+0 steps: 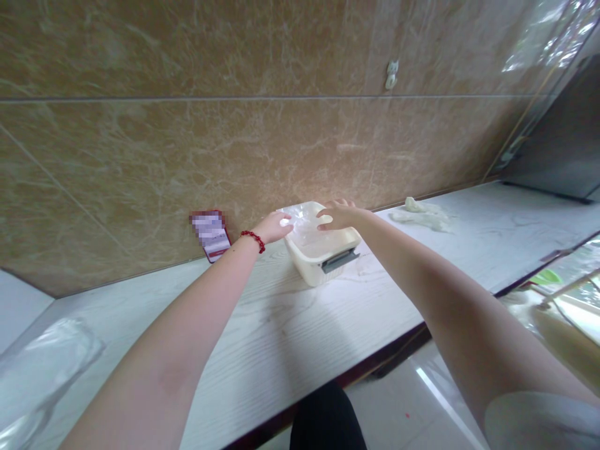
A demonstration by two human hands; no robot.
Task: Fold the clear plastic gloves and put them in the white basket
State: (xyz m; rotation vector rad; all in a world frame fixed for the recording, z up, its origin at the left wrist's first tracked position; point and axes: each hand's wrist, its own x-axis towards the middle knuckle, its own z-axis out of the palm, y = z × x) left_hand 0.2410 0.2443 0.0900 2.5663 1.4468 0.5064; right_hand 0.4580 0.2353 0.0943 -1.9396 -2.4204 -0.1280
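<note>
A cream plastic box with a grey latch stands on the white wood-grain counter, near the wall. A clear plastic film lies across its top. My left hand, with a red bead bracelet at the wrist, is closed in a pinch on the film's left edge. My right hand rests on the box's far right rim, fingers curled over the film there.
A red phone leans against the brown marble wall to the left of the box. A crumpled whitish glove or bag lies further right. A clear plastic bag sits at the counter's near left. The counter edge drops to glossy floor.
</note>
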